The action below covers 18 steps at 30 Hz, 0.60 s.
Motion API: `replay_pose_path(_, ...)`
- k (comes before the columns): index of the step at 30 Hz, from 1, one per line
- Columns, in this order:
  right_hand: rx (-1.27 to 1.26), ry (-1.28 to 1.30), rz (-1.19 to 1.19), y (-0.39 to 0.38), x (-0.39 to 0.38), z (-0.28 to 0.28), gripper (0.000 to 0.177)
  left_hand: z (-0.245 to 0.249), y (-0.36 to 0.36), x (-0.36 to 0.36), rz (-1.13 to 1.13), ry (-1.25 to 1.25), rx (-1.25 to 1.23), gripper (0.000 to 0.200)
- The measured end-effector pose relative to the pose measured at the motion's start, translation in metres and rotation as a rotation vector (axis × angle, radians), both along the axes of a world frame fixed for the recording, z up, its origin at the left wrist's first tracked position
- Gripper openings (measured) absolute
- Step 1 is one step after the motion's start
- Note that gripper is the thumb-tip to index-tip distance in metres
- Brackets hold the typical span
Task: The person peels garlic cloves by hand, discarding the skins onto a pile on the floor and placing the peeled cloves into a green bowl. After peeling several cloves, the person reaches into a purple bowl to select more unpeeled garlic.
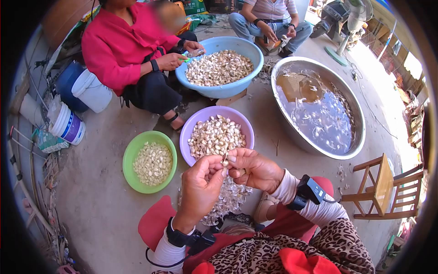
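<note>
My left hand (203, 182) and my right hand (255, 170) meet in front of me, fingertips pinched together on a small garlic clove (225, 162). Just beyond them stands a purple basin (185, 137) full of unpeeled garlic cloves (216, 135). To its left, a green basin (129, 173) holds pale peeled cloves (153, 163). Below my hands, a heap of garlic skins (230, 198) lies on the floor. Something pale also shows under my right fingers, too hidden to make out.
A person in pink (114, 50) works at a blue basin (253, 50) of garlic; another person (269, 23) sits behind. A large metal basin (315, 151) of water stands right, a wooden chair (384, 185) near it, white buckets (93, 93) left, a fan (353, 23) back right.
</note>
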State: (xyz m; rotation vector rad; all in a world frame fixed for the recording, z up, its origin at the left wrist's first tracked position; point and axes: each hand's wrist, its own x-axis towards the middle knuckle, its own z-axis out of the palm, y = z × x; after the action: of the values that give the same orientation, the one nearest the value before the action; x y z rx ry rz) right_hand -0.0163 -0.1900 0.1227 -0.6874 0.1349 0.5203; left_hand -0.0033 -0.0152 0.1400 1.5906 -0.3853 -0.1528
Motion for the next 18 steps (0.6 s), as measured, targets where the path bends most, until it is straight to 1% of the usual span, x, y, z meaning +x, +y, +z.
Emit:
replay_pose_path(3,-0.024,0.005,-0.007,-0.001,0.000,0.008,0.009,0.006,0.006,-0.002,-0.057,0.067,0.051,0.009)
replay_pose_path(6,-0.052,0.026,-0.023,0.003,-0.004,0.017,0.008,0.011,0.011,-0.003,-0.104,-0.022,0.128,0.010)
replay_pose_path(10,-0.036,0.005,-0.001,0.004,-0.007,0.017,0.008,0.011,0.014,-0.005,-0.102,-0.091,0.127,0.010)
replay_pose_path(12,-0.071,0.031,-0.027,0.007,-0.009,0.018,0.009,0.008,0.017,-0.004,-0.114,-0.124,0.153,0.010)
replay_pose_path(18,-0.092,0.037,-0.032,0.011,-0.010,0.018,0.009,0.011,0.019,-0.006,-0.118,0.021,0.116,0.010)
